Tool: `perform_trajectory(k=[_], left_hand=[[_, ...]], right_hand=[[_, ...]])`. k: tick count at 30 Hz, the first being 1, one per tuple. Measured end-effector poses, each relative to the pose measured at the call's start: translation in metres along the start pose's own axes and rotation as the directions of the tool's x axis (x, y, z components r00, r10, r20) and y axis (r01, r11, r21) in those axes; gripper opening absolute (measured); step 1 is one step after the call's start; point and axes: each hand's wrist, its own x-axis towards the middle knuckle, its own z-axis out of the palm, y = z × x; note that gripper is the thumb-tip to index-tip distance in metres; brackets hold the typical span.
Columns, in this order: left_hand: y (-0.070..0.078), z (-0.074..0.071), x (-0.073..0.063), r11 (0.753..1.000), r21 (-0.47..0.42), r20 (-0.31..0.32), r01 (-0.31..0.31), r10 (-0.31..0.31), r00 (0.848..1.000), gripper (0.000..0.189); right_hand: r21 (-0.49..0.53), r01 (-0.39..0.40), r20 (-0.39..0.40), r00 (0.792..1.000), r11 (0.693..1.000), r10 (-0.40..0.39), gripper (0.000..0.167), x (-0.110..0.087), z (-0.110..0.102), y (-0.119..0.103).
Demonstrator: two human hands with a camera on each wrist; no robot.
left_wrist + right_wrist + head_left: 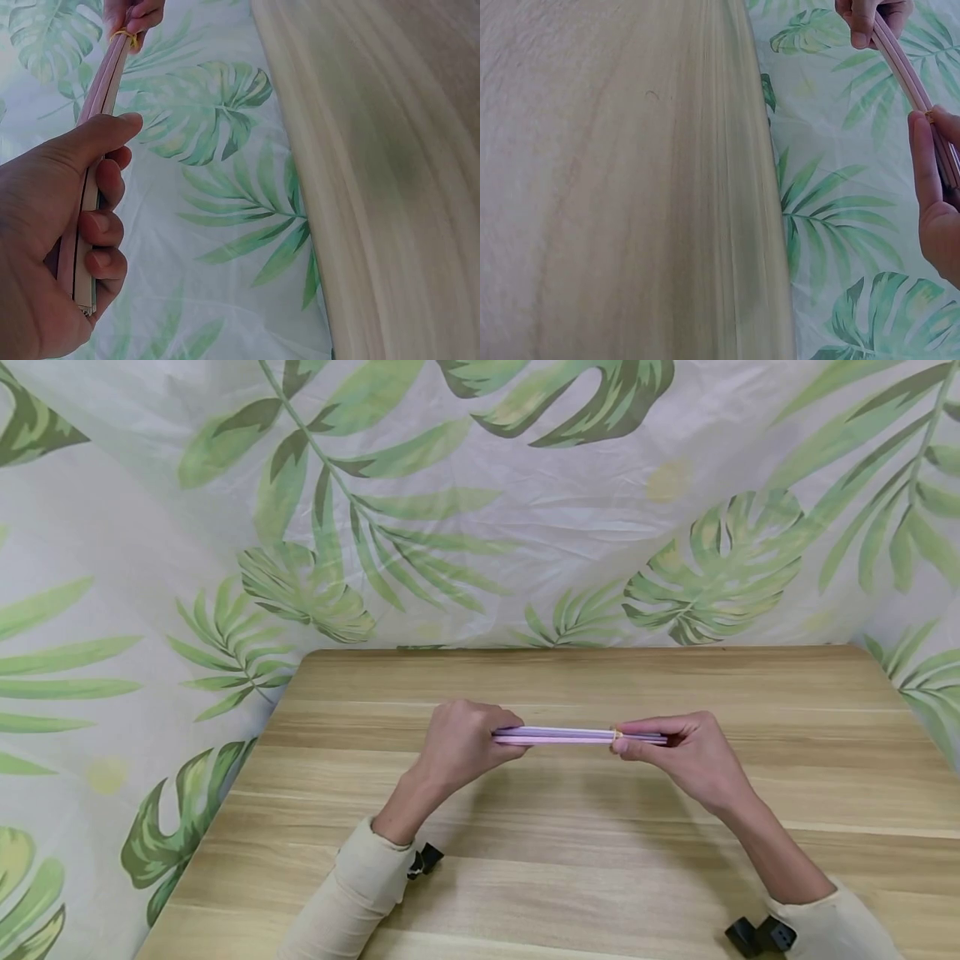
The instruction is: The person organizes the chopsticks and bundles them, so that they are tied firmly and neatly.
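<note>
A bundle of long, thin lilac strips [562, 736] is held level above the wooden table, a yellow rubber band [617, 735] round it near its right end. My left hand [467, 739] grips the left end, fingers curled round it; in the left wrist view, that hand [64, 217] has its thumb lying across the strips. My right hand [693, 752] pinches the bundle at the band between thumb and forefinger. In the right wrist view, the right hand's [937, 202] fingertips touch the band, and part of this hand is out of frame.
The wooden table [525, 877] reaches out under both hands. A white cloth with green leaf prints [570, 527] hangs behind and beside it. Small black devices [426, 861] sit at both sleeve cuffs [375, 864].
</note>
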Motion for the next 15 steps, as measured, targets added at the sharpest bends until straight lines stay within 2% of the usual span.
perform_trajectory(k=[6,11,15], left_hand=[[0.004,0.005,-0.001,0.998,0.037,0.037,-0.054,0.053,0.998,0.012],[0.004,0.002,0.0,0.999,0.023,0.04,-0.025,0.024,0.999,0.014],[0.004,-0.002,0.002,1.0,-0.016,0.034,0.004,-0.004,0.999,0.013]], right_hand=[[0.011,-0.044,0.078,0.996,0.999,0.043,0.031,0.002,0.013,0.003],[-0.018,-0.042,0.064,0.997,0.999,0.043,0.031,0.002,0.016,0.0],[-0.019,-0.003,0.05,0.999,1.0,0.004,0.036,0.004,0.01,-0.009]])
